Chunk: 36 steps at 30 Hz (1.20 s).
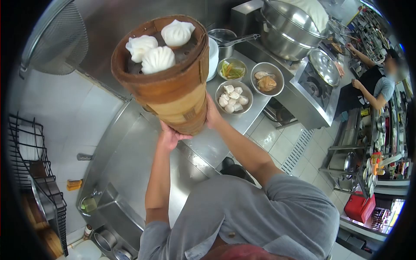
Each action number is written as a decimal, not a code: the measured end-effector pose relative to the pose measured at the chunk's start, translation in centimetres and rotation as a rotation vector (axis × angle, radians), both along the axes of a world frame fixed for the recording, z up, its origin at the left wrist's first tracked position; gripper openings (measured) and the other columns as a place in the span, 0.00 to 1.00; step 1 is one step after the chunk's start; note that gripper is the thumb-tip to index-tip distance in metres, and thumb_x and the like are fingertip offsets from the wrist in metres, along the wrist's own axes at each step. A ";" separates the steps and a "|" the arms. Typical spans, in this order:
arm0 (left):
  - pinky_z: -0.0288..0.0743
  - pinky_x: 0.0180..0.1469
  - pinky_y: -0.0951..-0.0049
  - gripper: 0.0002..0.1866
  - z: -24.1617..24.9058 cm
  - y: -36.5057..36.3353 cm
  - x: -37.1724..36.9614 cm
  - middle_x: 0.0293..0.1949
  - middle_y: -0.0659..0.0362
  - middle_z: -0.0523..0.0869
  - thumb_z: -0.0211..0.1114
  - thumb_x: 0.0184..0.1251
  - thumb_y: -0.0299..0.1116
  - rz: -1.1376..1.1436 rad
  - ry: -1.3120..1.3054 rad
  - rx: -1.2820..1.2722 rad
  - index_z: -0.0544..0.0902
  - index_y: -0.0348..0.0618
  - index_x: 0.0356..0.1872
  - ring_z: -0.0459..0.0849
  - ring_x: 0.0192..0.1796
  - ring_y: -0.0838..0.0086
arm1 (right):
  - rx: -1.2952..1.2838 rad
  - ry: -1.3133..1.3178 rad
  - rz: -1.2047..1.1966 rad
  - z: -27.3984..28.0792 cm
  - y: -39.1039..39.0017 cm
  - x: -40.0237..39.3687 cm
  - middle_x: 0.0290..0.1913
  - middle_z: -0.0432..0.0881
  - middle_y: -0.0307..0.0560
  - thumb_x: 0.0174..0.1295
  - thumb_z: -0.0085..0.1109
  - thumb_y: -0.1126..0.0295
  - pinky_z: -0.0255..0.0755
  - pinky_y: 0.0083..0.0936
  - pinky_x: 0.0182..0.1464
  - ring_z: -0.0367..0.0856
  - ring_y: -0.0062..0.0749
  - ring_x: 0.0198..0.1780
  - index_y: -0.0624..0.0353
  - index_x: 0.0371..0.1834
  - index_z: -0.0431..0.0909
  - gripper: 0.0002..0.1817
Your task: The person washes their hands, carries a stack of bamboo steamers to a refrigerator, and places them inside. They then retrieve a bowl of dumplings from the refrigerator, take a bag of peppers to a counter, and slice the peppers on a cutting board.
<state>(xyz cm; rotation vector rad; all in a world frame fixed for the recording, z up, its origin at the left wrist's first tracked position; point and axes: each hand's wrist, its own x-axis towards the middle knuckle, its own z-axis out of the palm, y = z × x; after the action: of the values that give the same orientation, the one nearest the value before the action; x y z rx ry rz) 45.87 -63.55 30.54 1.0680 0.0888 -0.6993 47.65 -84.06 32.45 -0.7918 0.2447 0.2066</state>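
A tall stack of bamboo steamer baskets (182,99) is held up in front of me, tilted so its open top faces me. Inside the top basket sit three white pleated dumplings (158,60). My left hand (170,136) is closed around the lower left of the stack, near its bottom. Against the lower right side presses my right hand (212,113), its fingers partly hidden behind the baskets. Just right of the stack, a steel bowl of white dumplings (234,113) stands on the metal counter (216,145).
A bowl of green and yellow strips (231,78) and a bowl with brown food (281,82) stand nearby. Beyond are a large steel steamer pot (286,41) and a stove (318,86). A sink (115,208) lies lower left. Another person (377,86) works at far right.
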 end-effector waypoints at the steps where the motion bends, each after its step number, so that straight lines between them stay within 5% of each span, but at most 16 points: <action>1: 0.82 0.56 0.36 0.62 0.1 0.3 -1.1 0.76 0.44 0.62 0.35 0.57 0.86 0.002 0.001 -0.008 0.53 0.40 0.79 0.73 0.70 0.44 | 0.000 0.001 -0.016 0.3 0.0 -1.3 0.74 0.71 0.47 0.69 0.47 0.32 0.57 0.37 0.76 0.68 0.37 0.74 0.54 0.76 0.66 0.44; 4: 0.80 0.58 0.37 0.63 1.5 -0.1 -4.7 0.75 0.40 0.62 0.31 0.57 0.87 -0.010 -0.005 0.045 0.51 0.39 0.79 0.72 0.70 0.43 | 0.107 -0.059 0.037 2.0 -0.1 -5.6 0.73 0.72 0.48 0.69 0.47 0.31 0.58 0.39 0.76 0.70 0.39 0.73 0.55 0.76 0.66 0.44; 7: 0.79 0.57 0.32 0.55 -0.5 0.4 -7.3 0.75 0.41 0.64 0.38 0.68 0.79 -0.078 -0.032 -0.019 0.55 0.38 0.78 0.72 0.70 0.42 | 0.080 -0.024 -0.083 1.9 -0.3 -9.8 0.72 0.73 0.49 0.69 0.48 0.32 0.59 0.39 0.75 0.71 0.39 0.72 0.55 0.75 0.68 0.43; 16: 0.81 0.55 0.32 0.47 2.1 -5.8 -15.4 0.70 0.40 0.72 0.48 0.71 0.70 -0.452 0.003 -0.122 0.62 0.36 0.74 0.80 0.64 0.43 | -0.013 0.027 -0.482 6.3 -5.2 -25.7 0.66 0.79 0.48 0.71 0.48 0.35 0.65 0.35 0.71 0.77 0.35 0.66 0.57 0.70 0.74 0.39; 36: 0.85 0.50 0.39 0.35 2.5 -48.3 -33.6 0.65 0.47 0.79 0.51 0.76 0.58 -1.199 -0.103 -0.147 0.69 0.39 0.71 0.84 0.60 0.48 | -0.106 -0.088 -1.237 4.4 -36.3 -55.1 0.65 0.78 0.47 0.75 0.46 0.41 0.66 0.29 0.68 0.75 0.29 0.64 0.62 0.67 0.73 0.35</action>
<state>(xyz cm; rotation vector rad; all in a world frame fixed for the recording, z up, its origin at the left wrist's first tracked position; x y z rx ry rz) 12.25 -111.90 33.05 0.9463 -0.7413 -1.6815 -7.41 -120.37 36.84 -0.6312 0.6176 -1.0094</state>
